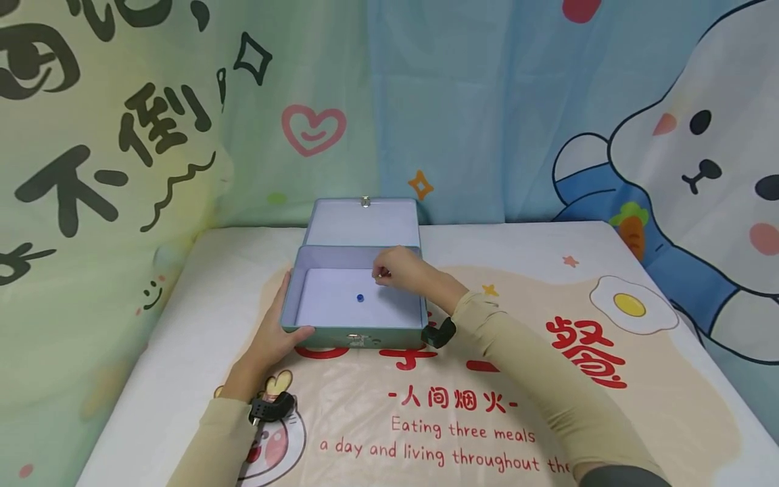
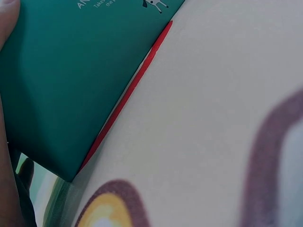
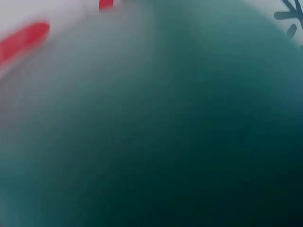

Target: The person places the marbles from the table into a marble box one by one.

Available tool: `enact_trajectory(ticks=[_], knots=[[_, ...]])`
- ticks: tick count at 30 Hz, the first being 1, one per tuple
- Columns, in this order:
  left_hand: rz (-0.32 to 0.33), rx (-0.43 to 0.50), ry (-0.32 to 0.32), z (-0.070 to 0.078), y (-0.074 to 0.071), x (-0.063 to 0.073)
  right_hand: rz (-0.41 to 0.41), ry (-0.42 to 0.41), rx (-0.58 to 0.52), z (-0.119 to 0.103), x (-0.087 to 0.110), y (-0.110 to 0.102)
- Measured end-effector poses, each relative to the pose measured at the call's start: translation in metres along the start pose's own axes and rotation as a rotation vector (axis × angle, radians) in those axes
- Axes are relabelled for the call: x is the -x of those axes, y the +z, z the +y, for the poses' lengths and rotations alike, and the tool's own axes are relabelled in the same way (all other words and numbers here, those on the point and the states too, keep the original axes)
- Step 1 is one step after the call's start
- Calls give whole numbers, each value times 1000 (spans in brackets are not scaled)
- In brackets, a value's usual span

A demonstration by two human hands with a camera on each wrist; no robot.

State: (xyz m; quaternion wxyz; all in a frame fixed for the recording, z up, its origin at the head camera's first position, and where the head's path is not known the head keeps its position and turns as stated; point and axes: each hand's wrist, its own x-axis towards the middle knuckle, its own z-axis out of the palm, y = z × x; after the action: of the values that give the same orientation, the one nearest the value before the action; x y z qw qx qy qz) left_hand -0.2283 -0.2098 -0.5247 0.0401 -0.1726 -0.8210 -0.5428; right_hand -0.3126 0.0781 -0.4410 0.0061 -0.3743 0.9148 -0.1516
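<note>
Inside the tin box [image 1: 325,337], a blue bead [image 1: 360,297] could roll if the left hand [image 1: 272,338] gripping the box tilts it; above, the right hand [image 1: 402,268] apparently pinches something small [image 1: 383,273], which slack fingers could drop.

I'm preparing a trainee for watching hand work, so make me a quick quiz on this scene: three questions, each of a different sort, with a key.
1. True or false: the lid of the green box is closed.

2. Where is the left hand?
A) On the lid
B) At the box's left side
C) Inside the box

3. Fill in the colour: near the right hand, a small ____ item lies in the box.

Key: 1. False, it stands open. 2. B. 3. Blue.
</note>
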Motion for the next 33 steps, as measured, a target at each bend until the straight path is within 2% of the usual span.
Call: enact_trajectory(ticks=[4, 9, 13, 17, 22, 33], knots=[[1, 0, 7, -2, 0, -3, -40, -16, 44, -4, -2, 10], [-3, -9, 5, -1, 1, -5, -75, -10, 45, -5, -2, 15], [-7, -8, 7, 0, 1, -4, -78, -5, 56, -6, -4, 19], [0, 2, 18, -1, 2, -2, -92, -40, 80, -10, -5, 26], [-7, -1, 2, -2, 4, 1, -124, -67, 44, -14, -4, 36], [12, -41, 16, -1, -1, 2, -120, -24, 4, -18, -10, 39]])
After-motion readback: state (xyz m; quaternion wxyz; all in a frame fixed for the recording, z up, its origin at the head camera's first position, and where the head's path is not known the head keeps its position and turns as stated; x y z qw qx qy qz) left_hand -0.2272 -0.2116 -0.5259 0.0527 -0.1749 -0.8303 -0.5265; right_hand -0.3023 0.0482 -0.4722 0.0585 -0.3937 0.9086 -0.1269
